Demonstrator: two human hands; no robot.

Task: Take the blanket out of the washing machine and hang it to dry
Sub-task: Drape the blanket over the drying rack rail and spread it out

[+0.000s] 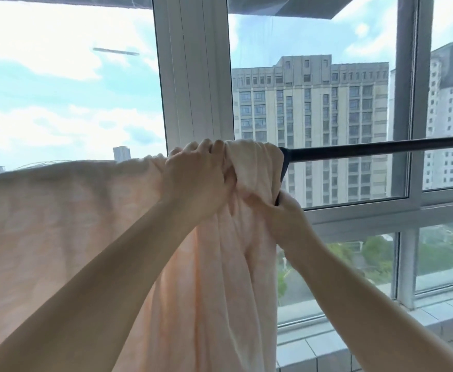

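Over rod point(367, 150): blanket point(59, 224) bunched within both hands' grip.

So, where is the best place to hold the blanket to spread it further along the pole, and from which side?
Probably the bunched right end of the blanket, where it gathers thickly over the dark pole. Come from the near side, as the left hand and right hand do, and draw it toward the bare pole on the right. The left part already hangs flat.

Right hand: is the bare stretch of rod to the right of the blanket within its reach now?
Probably yes. The right hand grips the blanket edge just below the dark rod, and nothing blocks that bare stretch.
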